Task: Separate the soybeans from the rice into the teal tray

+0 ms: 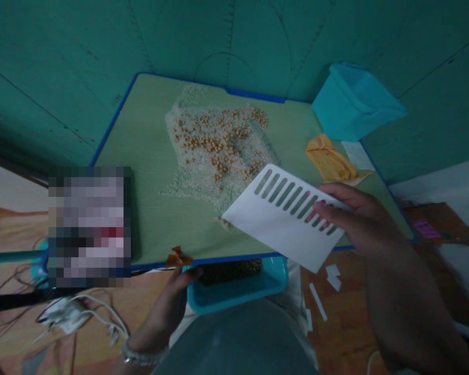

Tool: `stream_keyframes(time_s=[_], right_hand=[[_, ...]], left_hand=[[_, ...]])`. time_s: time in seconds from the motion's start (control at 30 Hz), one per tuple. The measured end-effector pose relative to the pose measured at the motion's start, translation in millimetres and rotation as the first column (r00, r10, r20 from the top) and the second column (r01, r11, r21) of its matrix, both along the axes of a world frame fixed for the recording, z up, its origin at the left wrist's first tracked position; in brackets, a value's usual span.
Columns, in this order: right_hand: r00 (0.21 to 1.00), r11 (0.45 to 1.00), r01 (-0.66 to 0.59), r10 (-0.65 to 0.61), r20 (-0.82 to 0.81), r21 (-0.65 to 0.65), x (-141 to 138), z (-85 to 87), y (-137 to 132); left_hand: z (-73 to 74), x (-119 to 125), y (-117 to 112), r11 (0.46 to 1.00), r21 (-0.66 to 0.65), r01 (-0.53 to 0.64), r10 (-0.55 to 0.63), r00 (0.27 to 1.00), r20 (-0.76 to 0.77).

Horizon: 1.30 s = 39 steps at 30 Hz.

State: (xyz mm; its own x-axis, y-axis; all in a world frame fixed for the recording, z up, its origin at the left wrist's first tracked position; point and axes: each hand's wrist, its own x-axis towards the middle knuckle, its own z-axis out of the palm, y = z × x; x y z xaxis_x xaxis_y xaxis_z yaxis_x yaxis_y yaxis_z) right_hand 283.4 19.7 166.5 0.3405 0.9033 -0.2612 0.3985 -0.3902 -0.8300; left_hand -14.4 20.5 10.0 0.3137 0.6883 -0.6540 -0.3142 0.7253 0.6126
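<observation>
My right hand (pixel 355 213) grips a flat white plastic scraper (pixel 273 221) by its slotted end, thumb over the slots. The scraper is tilted over the table, its left corner near a small clump of grains. Beyond it, a spread pile of pale rice-like grains (pixel 199 179) mixed with round tan beans (pixel 214 143) lies on the green tabletop (pixel 140 135). Below the table's front edge, my left hand (pixel 172 302) holds the left end of a blue plastic basin (pixel 238 297), thumb over the rim. Dark and tan grains lie inside the basin.
A turquoise bin (pixel 347 104) and a crumpled orange cloth-like piece (pixel 332 159) sit at the right. Orange tape (pixel 179 257) sticks to the front edge. A pixelated device (pixel 91 226) stands left. Cables and a power strip (pixel 66 315) lie on the floor; a green wall (pixel 180 41) closes the back.
</observation>
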Motion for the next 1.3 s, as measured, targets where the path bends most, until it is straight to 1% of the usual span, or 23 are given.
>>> stream_keyframes(time_s=[0.17, 0.37, 0.47, 0.57, 0.7, 0.83, 0.97, 1.13, 1.23, 1.3], right_hand=[[0.999, 0.999, -0.03, 0.03, -0.022, -0.033, -6.0, 4.6, 2.7], [0.998, 0.998, -0.034, 0.031, -0.049, -0.051, -7.3, 3.4, 5.4], [0.994, 0.996, -0.057, 0.05, -0.097, -0.072, -14.8, 3.1, 7.3], [0.983, 0.993, -0.099, 0.089, -0.161, -0.057, -23.9, 3.4, 12.8], [0.964, 0.983, -0.181, 0.182, -0.192, 0.027, -30.1, 1.2, 31.4], [0.932, 0.963, -0.251, 0.267, -0.243, 0.095, -30.1, -4.1, 60.2], [0.894, 0.932, -0.326, 0.358, -0.27, 0.156, -34.6, -7.0, 87.8], [0.845, 0.886, -0.43, 0.462, -0.268, 0.172, -48.0, -5.2, 111.9], [0.822, 0.85, -0.499, 0.526, -0.218, 0.169, -51.9, -1.8, 117.9], [0.811, 0.83, -0.539, 0.557, -0.179, 0.144, -51.2, 1.2, 117.1]], left_hand=[[3.8, -0.7, 1.9, 1.0, 0.003, -0.029, 0.029, 0.999, -0.014], [4.5, -1.1, 3.5, 1.0, 0.0, -0.026, 0.026, 0.999, -0.018], [4.6, -1.5, 3.6, 0.999, 0.0, -0.038, 0.038, 0.999, -0.021], [8.1, -1.2, 5.0, 0.999, -0.002, -0.049, 0.049, 0.999, -0.023], [15.7, -3.9, 8.5, 0.997, -0.007, -0.075, 0.074, 0.997, -0.029], [22.9, -12.6, 12.1, 0.992, 0.009, -0.126, 0.126, 0.991, -0.051], [27.2, -20.4, 14.0, 0.986, 0.032, -0.164, 0.166, 0.984, -0.066], [26.2, -23.6, 13.6, 0.984, 0.05, -0.17, 0.172, 0.984, -0.046], [24.2, -26.1, 13.4, 0.985, 0.035, -0.169, 0.17, 0.984, -0.047], [23.0, -28.2, 13.3, 0.985, 0.022, -0.17, 0.171, 0.984, -0.052]])
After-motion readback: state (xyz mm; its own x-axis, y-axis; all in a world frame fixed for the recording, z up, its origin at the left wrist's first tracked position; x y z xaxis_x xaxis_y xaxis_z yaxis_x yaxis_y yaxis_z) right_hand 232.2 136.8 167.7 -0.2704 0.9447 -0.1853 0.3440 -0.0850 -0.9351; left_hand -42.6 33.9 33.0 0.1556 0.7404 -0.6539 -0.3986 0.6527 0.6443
